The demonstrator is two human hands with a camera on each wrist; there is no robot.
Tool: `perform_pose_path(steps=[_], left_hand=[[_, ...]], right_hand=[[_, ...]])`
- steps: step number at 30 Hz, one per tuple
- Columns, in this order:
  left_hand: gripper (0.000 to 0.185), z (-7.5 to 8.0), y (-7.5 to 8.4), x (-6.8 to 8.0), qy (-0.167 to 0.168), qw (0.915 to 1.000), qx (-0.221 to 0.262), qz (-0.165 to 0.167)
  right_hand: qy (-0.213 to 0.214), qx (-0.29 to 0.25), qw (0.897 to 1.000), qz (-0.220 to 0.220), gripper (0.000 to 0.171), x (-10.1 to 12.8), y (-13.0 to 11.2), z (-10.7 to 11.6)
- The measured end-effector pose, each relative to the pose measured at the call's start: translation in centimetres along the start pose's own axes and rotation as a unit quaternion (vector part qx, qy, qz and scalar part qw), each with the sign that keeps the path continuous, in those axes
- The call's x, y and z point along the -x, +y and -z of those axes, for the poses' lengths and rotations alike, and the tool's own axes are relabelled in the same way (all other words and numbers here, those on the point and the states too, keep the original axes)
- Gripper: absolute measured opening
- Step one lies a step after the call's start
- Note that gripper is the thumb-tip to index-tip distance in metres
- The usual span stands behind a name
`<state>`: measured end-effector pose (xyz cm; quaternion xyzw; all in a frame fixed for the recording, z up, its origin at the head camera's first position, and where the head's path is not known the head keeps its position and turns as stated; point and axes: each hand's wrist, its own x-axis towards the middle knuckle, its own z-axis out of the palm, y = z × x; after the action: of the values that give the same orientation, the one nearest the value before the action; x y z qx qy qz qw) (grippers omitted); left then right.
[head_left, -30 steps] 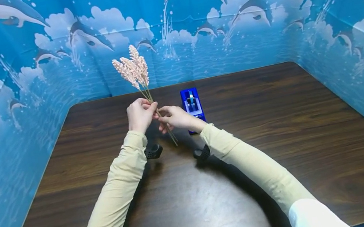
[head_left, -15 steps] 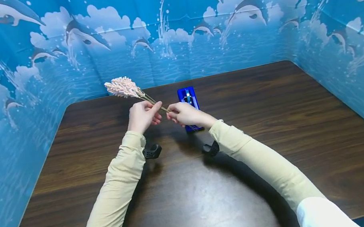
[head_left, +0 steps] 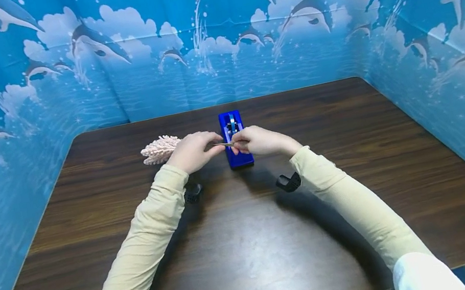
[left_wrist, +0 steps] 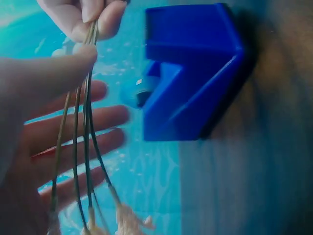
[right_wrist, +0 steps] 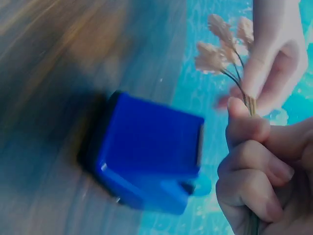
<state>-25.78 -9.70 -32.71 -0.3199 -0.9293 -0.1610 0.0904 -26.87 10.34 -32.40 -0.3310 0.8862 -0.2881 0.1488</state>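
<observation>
The flower sprigs (head_left: 161, 149) lie nearly level just above the table (head_left: 361, 184), pale pink heads pointing to the person's left and thin green stems running rightward between both hands. The left hand (head_left: 193, 152) supports the stems near the heads; the left wrist view shows its fingers (left_wrist: 73, 142) mostly straight and spread, the thumb pressing the stems against them. The right hand (head_left: 260, 141) pinches the stem ends between curled thumb and fingers, directly above the blue tape dispenser (head_left: 233, 137).

Handling judgement: the sprigs look very light, the wire-like stems springy and liable to fan apart, the beaded heads fragile and likely to shed if squeezed. The stems should be held gathered, below the heads.

The dispenser stands upright on the table immediately beneath the stem ends and is the only obstruction close by. A dolphin-printed backdrop (head_left: 19, 99) encloses the table on three sides, well apart from the hands.
</observation>
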Motion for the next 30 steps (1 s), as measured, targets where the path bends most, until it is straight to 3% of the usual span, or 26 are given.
perform_pose_path(steps=[3, 8, 17, 20, 26, 30], left_hand=[[0.021, -0.9, 0.1, 0.2, -0.039, 0.9992, 0.000, 0.004], [0.021, -2.1, 0.4, 0.2, -0.077, 0.9970, 0.003, -0.004], [0.021, -3.5, 1.3, 0.0, -0.093, 0.9956, -0.009, -0.007], [0.020, -3.8, 1.4, 0.0, -0.083, 0.9964, -0.013, 0.002], [0.019, -4.2, 1.7, 0.1, -0.058, 0.9979, -0.006, 0.029], [0.019, -4.3, 2.1, -0.1, -0.042, 0.9987, -0.003, 0.030]], right_hand=[[-0.026, -0.008, 1.000, 0.001, 0.026, 0.4, 0.9, 0.0], [-0.066, -0.030, 0.997, 0.005, 0.026, 1.1, 1.9, -0.1], [-0.091, -0.058, 0.994, -0.019, 0.028, 1.9, 3.6, 0.5], [-0.051, -0.060, 0.996, -0.039, 0.028, 2.0, 4.2, 0.7], [0.104, -0.023, 0.991, -0.084, 0.022, 1.4, 3.7, 1.1], [0.143, 0.006, 0.983, -0.114, 0.025, 0.6, 2.7, 1.0]])
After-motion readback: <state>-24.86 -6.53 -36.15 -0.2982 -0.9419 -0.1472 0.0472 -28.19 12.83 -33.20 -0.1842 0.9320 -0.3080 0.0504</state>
